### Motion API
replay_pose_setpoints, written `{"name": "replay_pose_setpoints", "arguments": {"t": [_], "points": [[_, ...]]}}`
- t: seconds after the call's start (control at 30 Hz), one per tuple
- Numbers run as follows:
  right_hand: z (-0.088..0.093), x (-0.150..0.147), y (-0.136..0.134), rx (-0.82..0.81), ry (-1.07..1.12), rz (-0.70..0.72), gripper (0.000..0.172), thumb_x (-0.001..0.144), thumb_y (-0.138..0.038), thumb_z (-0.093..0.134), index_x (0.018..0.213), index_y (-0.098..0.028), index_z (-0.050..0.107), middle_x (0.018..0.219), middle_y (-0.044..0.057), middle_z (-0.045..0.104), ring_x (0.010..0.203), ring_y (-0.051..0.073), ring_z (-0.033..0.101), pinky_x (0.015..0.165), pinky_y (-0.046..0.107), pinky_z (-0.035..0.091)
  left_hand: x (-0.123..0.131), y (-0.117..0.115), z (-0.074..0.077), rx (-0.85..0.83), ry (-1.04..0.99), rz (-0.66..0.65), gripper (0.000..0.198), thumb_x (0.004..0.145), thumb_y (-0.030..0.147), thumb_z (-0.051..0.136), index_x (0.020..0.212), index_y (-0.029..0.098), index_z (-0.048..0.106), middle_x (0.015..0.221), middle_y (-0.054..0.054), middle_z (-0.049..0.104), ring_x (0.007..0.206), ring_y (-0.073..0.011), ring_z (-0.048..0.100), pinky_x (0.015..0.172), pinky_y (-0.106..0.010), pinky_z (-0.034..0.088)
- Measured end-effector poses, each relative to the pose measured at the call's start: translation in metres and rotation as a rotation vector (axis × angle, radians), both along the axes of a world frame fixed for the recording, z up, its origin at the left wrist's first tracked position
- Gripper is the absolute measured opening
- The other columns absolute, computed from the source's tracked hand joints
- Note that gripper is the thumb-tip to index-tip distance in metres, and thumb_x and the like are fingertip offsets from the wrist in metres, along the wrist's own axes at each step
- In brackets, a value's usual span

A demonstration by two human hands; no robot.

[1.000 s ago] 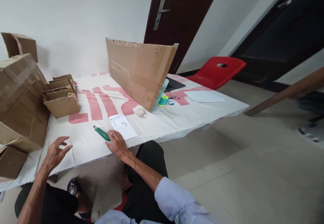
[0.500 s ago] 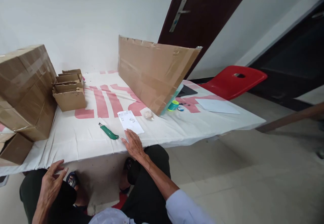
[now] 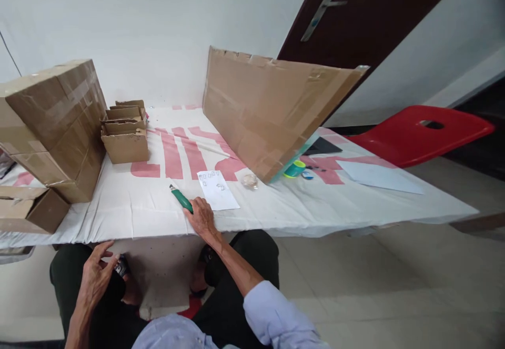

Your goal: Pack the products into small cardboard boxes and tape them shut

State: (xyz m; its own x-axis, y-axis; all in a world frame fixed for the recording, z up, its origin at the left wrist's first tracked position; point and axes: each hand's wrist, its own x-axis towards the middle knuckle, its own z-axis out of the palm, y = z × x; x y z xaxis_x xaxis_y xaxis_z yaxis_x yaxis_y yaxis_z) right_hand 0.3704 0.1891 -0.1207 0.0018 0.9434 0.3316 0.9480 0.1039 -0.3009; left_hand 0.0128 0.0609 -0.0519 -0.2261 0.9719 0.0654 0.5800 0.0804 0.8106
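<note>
A green utility knife (image 3: pixel 182 200) lies on the white tablecloth, its tip pointing away to the left. My right hand (image 3: pixel 201 216) is closed around its near end, and the fingers cover part of the handle. Just right of that hand is a white sheet of paper (image 3: pixel 218 191) with small drawings on it. My left hand (image 3: pixel 96 274) hovers above my lap at the table's front edge, open and holding nothing, with fingers apart and slightly curled.
A large cardboard box (image 3: pixel 59 123), a small box (image 3: pixel 35 209) and cardboard dividers (image 3: pixel 125 146) stand on the left. An upright cardboard panel (image 3: pixel 272 107) slants across the table. Near it are a small plastic-wrapped item (image 3: pixel 249 181), a tape roll (image 3: pixel 294 168) and white paper (image 3: pixel 379 176). A red chair (image 3: pixel 418 133) stands beyond.
My right hand has moved from the edge of the paper left onto the knife and closed on its handle. My left hand stays open near the table edge. The view has shifted left.
</note>
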Motion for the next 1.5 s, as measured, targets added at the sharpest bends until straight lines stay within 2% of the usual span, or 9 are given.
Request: {"name": "replay_pose_setpoints", "arguments": {"t": [0.2,0.33,0.5,0.6,0.73,0.83,0.97,1.2,1.5], "points": [[-0.019,0.014,-0.002,0.112,0.060,-0.050,0.018,0.100,-0.029,0.063,0.110,-0.017,0.072,0.102,0.014,0.072,0.101,0.030,0.061,0.087,0.040,0.047,-0.011,-0.008,-0.012,0.071,0.053,0.077,0.046,0.078,0.053,0.071,0.112,0.023,0.077,0.108,-0.011,0.077,0.086,-0.0266,0.075,0.069,-0.036,0.063],[-0.036,0.021,-0.007,0.117,0.051,-0.032,0.026,0.101,-0.038,0.062,0.111,-0.016,0.072,0.103,0.015,0.070,0.101,0.032,0.060,0.084,0.041,0.044,-0.029,-0.009,-0.007,0.170,0.133,0.212,0.046,0.082,0.044,0.069,0.122,0.021,0.072,0.118,-0.012,0.072,0.095,-0.0265,0.073,0.071,-0.036,0.063],[-0.043,0.026,-0.013,0.124,0.031,0.011,0.034,0.101,-0.040,0.059,0.120,-0.014,0.070,0.107,0.017,0.071,0.102,0.034,0.059,0.084,0.042,0.043,-0.081,0.002,0.027,0.309,0.379,0.439,0.058,0.081,0.039,0.076,0.135,0.020,0.064,0.135,-0.016,0.063,0.123,-0.0355,0.066,0.093,-0.050,0.064],[-0.041,0.026,-0.015,0.124,0.035,0.015,0.034,0.101,-0.040,0.057,0.120,-0.014,0.070,0.107,0.018,0.072,0.102,0.035,0.060,0.084,0.043,0.043,-0.117,0.017,0.057,0.345,0.557,0.503,0.075,0.080,0.040,0.082,0.147,0.018,0.056,0.153,-0.022,0.054,0.147,-0.0431,0.049,0.117,-0.060,0.049],[-0.040,0.025,-0.014,0.128,0.033,0.013,0.036,0.101,-0.039,0.055,0.123,-0.013,0.069,0.107,0.018,0.071,0.101,0.035,0.060,0.082,0.043,0.044,-0.151,0.042,0.088,0.202,0.688,0.503,0.084,0.080,0.042,0.084,0.153,0.016,0.052,0.172,-0.027,0.035,0.158,-0.0501,0.034,0.126,-0.065,0.035],[-0.041,0.024,-0.013,0.132,0.040,0.019,0.036,0.102,-0.036,0.054,0.124,-0.012,0.069,0.108,0.017,0.072,0.102,0.034,0.060,0.083,0.042,0.044,-0.161,0.055,0.096,0.056,0.703,0.455,0.074,0.084,0.040,0.079,0.150,0.013,0.058,0.171,-0.027,0.037,0.159,-0.0485,0.036,0.127,-0.062,0.035],[-0.041,0.023,-0.010,0.130,0.066,0.008,0.032,0.101,-0.034,0.054,0.122,-0.015,0.069,0.107,0.016,0.071,0.102,0.033,0.059,0.083,0.041,0.044,-0.156,0.056,0.093,0.000,0.694,0.464,0.068,0.091,0.036,0.068,0.153,0.011,0.057,0.170,-0.026,0.040,0.155,-0.0444,0.044,0.126,-0.056,0.039],[-0.031,0.014,0.002,0.095,0.114,0.014,0.027,0.100,-0.027,0.058,0.122,-0.018,0.068,0.109,0.014,0.069,0.105,0.031,0.059,0.089,0.040,0.045,-0.131,0.047,0.089,0.100,0.795,0.430,0.061,0.094,0.044,0.065,0.146,0.011,0.065,0.158,-0.027,0.050,0.146,-0.0474,0.049,0.121,-0.061,0.043],[-0.013,-0.004,0.031,0.066,0.126,0.007,0.025,0.101,-0.024,0.057,0.122,-0.018,0.069,0.110,0.013,0.069,0.106,0.030,0.057,0.093,0.039,0.045,-0.046,0.018,0.064,0.320,0.856,0.289,0.054,0.094,0.046,0.067,0.137,0.014,0.071,0.147,-0.025,0.055,0.132,-0.0444,0.055,0.113,-0.059,0.048]]}}
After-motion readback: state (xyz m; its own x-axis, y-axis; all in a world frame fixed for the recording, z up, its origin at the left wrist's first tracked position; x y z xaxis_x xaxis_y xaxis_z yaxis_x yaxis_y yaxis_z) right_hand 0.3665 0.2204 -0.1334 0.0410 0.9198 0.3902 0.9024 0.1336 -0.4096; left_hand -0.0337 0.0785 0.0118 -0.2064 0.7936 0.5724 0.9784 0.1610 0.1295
